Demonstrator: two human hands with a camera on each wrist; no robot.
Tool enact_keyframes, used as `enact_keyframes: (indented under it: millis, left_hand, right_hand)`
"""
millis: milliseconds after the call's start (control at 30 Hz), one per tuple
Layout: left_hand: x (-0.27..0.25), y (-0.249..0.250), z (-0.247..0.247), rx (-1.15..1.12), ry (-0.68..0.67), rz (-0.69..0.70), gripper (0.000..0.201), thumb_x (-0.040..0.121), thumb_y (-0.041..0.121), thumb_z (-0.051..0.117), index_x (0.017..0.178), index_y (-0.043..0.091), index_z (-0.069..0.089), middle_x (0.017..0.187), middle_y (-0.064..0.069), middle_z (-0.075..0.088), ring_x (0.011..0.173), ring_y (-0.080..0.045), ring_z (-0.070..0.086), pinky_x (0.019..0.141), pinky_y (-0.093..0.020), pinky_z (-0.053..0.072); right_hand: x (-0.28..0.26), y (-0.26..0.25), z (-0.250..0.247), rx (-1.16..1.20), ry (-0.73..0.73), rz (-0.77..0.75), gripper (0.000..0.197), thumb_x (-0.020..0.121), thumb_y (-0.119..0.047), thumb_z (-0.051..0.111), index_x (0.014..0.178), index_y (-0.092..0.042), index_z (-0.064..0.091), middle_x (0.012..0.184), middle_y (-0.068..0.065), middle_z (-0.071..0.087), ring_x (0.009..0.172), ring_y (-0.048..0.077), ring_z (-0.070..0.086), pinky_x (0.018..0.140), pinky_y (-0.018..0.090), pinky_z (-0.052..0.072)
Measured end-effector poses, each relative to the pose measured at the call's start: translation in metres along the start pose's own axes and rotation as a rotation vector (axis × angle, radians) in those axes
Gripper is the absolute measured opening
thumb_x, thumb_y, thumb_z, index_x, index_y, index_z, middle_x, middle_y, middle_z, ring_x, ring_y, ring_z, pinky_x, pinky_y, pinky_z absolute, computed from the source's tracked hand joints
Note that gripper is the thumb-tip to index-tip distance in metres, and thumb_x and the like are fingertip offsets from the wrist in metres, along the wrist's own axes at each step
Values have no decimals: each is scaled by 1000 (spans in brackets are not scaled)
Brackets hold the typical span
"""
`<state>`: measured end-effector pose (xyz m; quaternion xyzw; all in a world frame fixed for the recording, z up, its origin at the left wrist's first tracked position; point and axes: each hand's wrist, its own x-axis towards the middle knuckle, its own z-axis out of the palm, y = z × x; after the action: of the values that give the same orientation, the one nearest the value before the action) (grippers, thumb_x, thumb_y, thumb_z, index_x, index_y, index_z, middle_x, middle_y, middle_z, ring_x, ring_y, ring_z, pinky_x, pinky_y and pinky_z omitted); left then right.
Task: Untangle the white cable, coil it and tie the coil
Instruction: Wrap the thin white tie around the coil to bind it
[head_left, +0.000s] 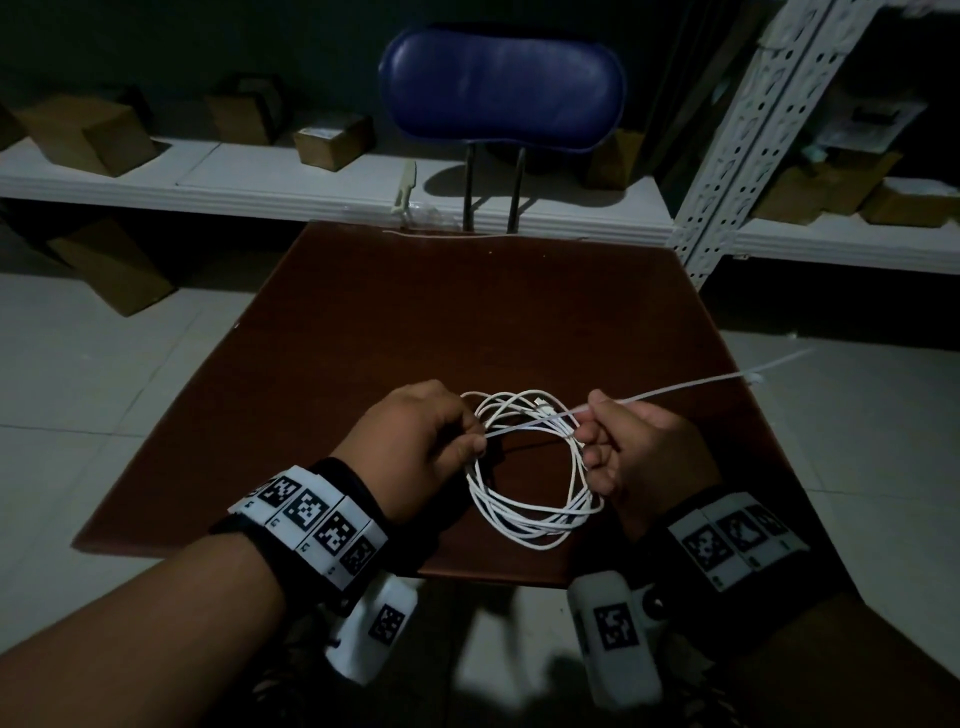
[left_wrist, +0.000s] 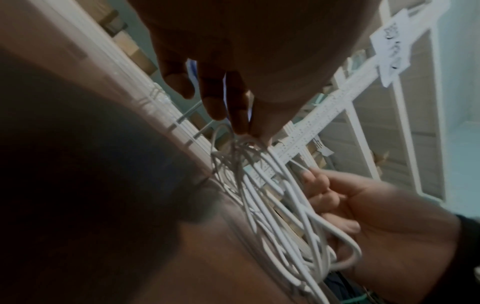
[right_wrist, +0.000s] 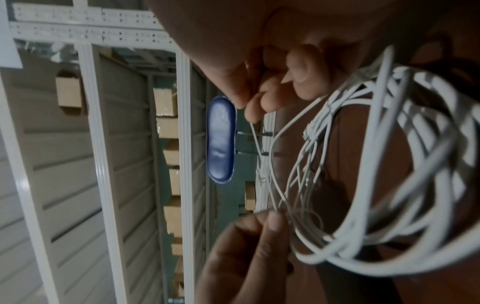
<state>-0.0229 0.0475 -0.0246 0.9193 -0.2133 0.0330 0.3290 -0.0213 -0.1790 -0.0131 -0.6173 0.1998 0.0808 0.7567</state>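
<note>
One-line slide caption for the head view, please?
Both hands, left hand and right hand, hold the coiled white cable and a cable tie.

I count two hands: my left hand (head_left: 415, 447) and right hand (head_left: 641, 457), both pinching. Between them hangs one cable (head_left: 535, 519), coiled in several loops I cannot count exactly. One tie (head_left: 675, 388) runs from the left pinch through the right. Beneath is one table (head_left: 415, 322); beyond it, one chair (head_left: 501, 85).

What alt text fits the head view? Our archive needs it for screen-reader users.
Two hands hold a coiled white cable over a brown table: the left hand and right hand pull a white zip tie across it.
</note>
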Motion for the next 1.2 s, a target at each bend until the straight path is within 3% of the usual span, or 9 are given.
enact_keyframes:
  millis: [167, 400, 667, 800, 900, 1033, 1133, 1200]
  left_hand:
    - [1, -5, -2, -55, -14, -58, 10, 87, 35, 69, 82, 41, 63, 90, 13, 55, 88, -8, 56, 81, -38, 51]
    - [0, -11, 0, 54, -62, -78, 4, 89, 38, 64, 88, 34, 66, 92, 15, 53, 87, -6, 55, 80, -36, 51]
    - [1, -10, 1, 126, -84, -48, 4, 89, 39, 60, 87, 35, 61, 89, 14, 53, 87, -12, 54, 78, -41, 51]
    - [2, -6, 2, 204, -102, -23, 10, 90, 37, 59, 92, 28, 63, 90, 8, 54, 89, -19, 54, 78, -39, 49]
    - [1, -3, 5, 223, -94, -10, 11, 89, 31, 61, 93, 21, 62, 90, 3, 55, 88, -24, 55, 75, -35, 45]
    - [0, -7, 6, 97, -123, -116, 6, 92, 26, 59, 97, 22, 60, 93, 7, 56, 87, -15, 55, 73, -27, 40]
    - [1, -11, 4, 13, -109, -173, 4, 92, 20, 58, 95, 24, 58, 91, 9, 60, 84, -13, 58, 73, -28, 45]
    - [2, -13, 5, -4, -105, -197, 6, 92, 19, 58, 94, 25, 57, 86, 11, 60, 82, -11, 59, 70, -24, 44]
  right_hand:
    - [7, -1, -8, 12, 21, 4, 25, 98, -22, 54, 87, -1, 62, 58, 1, 56, 40, 9, 45, 35, 17, 27]
    - [7, -8, -12, 38, 62, 30, 24, 98, -21, 54, 82, -4, 60, 56, 1, 52, 40, 9, 43, 35, 17, 25]
    - [11, -14, -17, 83, 85, 88, 25, 99, -22, 51, 81, -6, 58, 49, -3, 52, 37, 7, 43, 34, 18, 25]
    - [12, -14, -17, 111, 88, 103, 26, 98, -24, 52, 79, -7, 58, 47, -4, 52, 36, 7, 43, 34, 18, 26]
    - [9, -15, -14, 99, 64, 45, 24, 97, -24, 54, 83, -6, 61, 51, -2, 56, 39, 7, 45, 35, 18, 27]
    - [3, -17, -7, 26, -16, -71, 29, 99, -30, 52, 92, -5, 65, 61, 1, 66, 44, 9, 53, 36, 19, 31]
    - [1, -16, -4, -34, -37, -151, 30, 99, -36, 51, 98, -10, 65, 69, 5, 70, 50, 11, 58, 40, 22, 36]
    - [-1, -13, -3, -114, -55, -213, 22, 98, -35, 52, 99, -18, 66, 75, 6, 70, 55, 12, 61, 44, 24, 39]
